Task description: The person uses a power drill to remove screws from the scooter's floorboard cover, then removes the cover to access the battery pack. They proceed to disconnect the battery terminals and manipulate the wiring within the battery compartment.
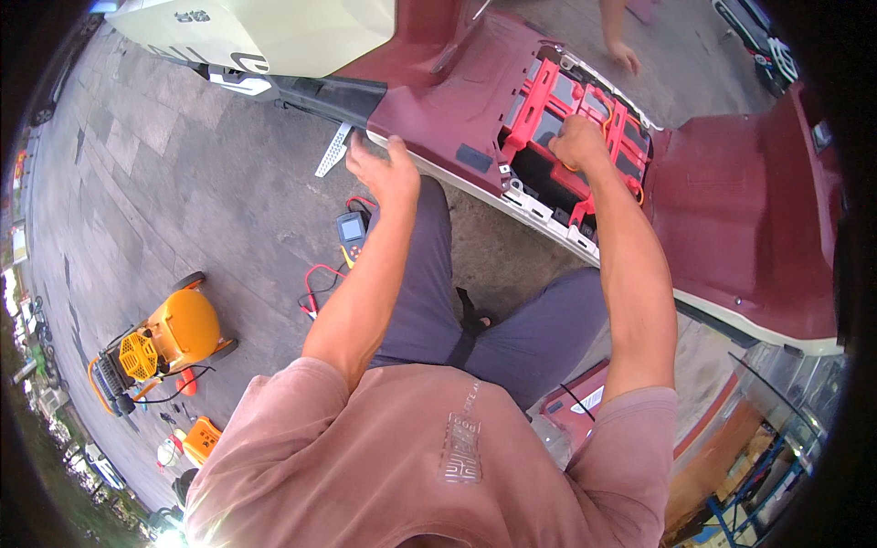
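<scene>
In the head view, we are looking down at a maroon plastic vehicle floor (411,114) with an open rectangular battery bay (512,178), where red bars of a slotted frame (523,119) are crossing over grey and black blocks. Our right hand (581,144) is resting among those bars with its fingers sitting curled; we cannot tell whether they are gripping anything. Our left hand (384,173) is hovering by the floor's pale edge, its fingers loosely spread and holding nothing that we can see. Thin orange cables (607,114) are looping across the frame, and our right forearm is covering part of the bay. Beyond it, a co-worker's bare hand (624,57) is hanging down.

A silver perforated metal strip (332,152) is lying near our left hand; a grey-and-yellow handheld meter (352,232) is lying beside our left leg, near red and black leads (318,274). A round-tanked orange compressor (190,324) is standing farther left.

Everything is resting outdoors on grey paving (219,183), with blurred vehicles and greenery lining the left rim.

A cream body panel (301,32) is bearing large dark lettering, our pinkish shirt (393,429) is showing chest lettering, and a maroon panel (566,406) by our right leg is carrying a white label.
</scene>
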{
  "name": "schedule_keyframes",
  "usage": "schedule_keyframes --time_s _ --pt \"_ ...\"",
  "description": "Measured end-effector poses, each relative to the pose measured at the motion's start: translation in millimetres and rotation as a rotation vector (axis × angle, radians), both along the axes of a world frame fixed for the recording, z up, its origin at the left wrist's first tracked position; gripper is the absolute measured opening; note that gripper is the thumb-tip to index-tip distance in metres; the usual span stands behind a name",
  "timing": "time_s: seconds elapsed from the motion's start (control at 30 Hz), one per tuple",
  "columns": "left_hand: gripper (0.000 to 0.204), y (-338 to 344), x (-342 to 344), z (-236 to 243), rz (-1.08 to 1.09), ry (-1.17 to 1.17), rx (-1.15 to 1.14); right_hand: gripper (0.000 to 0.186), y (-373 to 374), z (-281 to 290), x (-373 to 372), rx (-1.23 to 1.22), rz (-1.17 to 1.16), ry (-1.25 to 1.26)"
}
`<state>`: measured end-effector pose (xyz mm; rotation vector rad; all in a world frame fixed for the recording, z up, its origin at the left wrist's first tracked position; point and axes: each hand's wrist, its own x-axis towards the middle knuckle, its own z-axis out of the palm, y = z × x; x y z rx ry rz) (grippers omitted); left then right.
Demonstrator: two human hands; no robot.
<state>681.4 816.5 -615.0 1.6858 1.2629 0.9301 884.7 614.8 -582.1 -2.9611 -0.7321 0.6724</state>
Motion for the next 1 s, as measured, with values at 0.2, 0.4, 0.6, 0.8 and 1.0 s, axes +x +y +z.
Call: schedule_keyframes --time_s 0.2,0.4,0.6,0.8,1.0 --pt "0.037 -8 -19 20 -0.726 0.435 0.506 0.038 5 1 -10 0.074 -0.087 -0.107" --pt "0.046 22 -27 -3 -0.770 0.314 0.677 0.017 -106 35 -121 1.272 -0.302 0.190" --pt "0.047 26 -24 -20 -0.784 0.233 0.592 0.018 -284 -87 -299 1.100 -1.346 -0.027" --pt "0.044 40 -21 -9 -0.793 0.343 0.568 0.072 -272 -230 -425 0.019 -0.739 0.014" --pt "0.042 45 -18 0 -0.864 0.364 0.601 0.089 -247 -263 -418 -0.017 -0.888 0.188"
